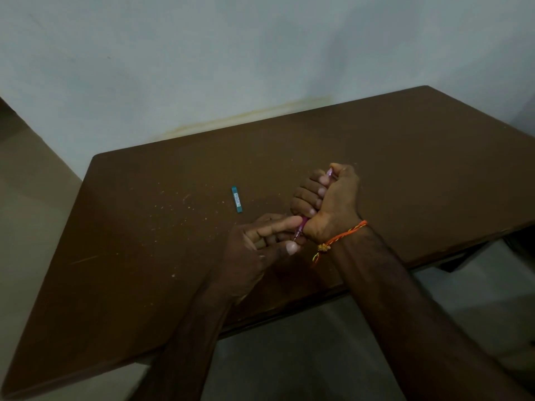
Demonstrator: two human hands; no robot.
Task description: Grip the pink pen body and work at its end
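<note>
My right hand (327,198) is wrapped in a fist round a pink pen-like tool (302,228), whose top end pokes out above the thumb and whose thin tip points down and left. My left hand (260,244) meets that tip, with forefinger and thumb pinching at it. Whether something tiny sits between those fingers cannot be made out. Both hands hover over the brown wooden table (144,227). A small teal case with a white label (236,199) lies flat on the table, just left of my right hand. An orange thread band (341,237) circles my right wrist.
Pale crumbs and specks (173,209) are scattered over the table's left-middle part. The table stands against a pale blue-grey wall (231,68). Its near edge runs diagonally under my forearms, with light floor (289,357) below and at the left.
</note>
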